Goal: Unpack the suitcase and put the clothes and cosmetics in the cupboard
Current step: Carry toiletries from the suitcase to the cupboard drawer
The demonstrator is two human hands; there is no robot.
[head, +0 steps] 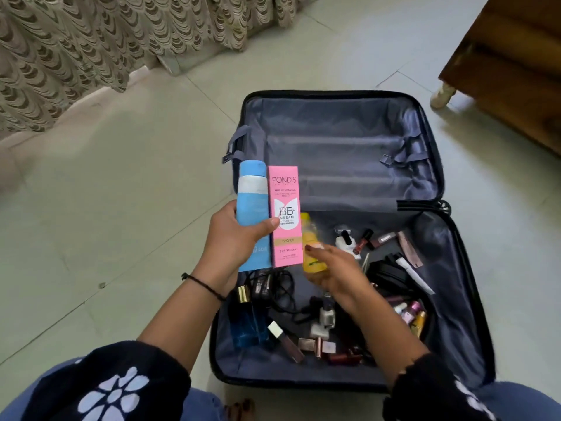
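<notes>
Nearest are two black sleeves (115, 387) with white flower prints, reaching out over an open suitcase (449, 314) that lies flat on the tiled floor (121, 177). Its near half holds loose cosmetics: a blue perfume bottle (244, 326) with a gold cap at the left edge, nail polishes (326, 314) in the middle, lipsticks (318, 347) along the near side, a black cable (267, 284) beside the perfume bottle, a black pouch (385, 271) and a white tube (414, 275) to the right. Above this half, the left hand (233, 241) grips a blue bottle (253, 196) and a pink box (285, 208) side by side, both upright, with the thumb across the front and the fingers wrapped behind. Just beside it, the right hand (337, 271) holds a yellow bottle (311, 235) touching the box's right edge, thumb laid on top and fingers loosely curled underneath. The far half shows grey lining and straps (403, 153). Beyond hang a patterned curtain (76, 56) at the left and wooden furniture (510, 65) at the right.
</notes>
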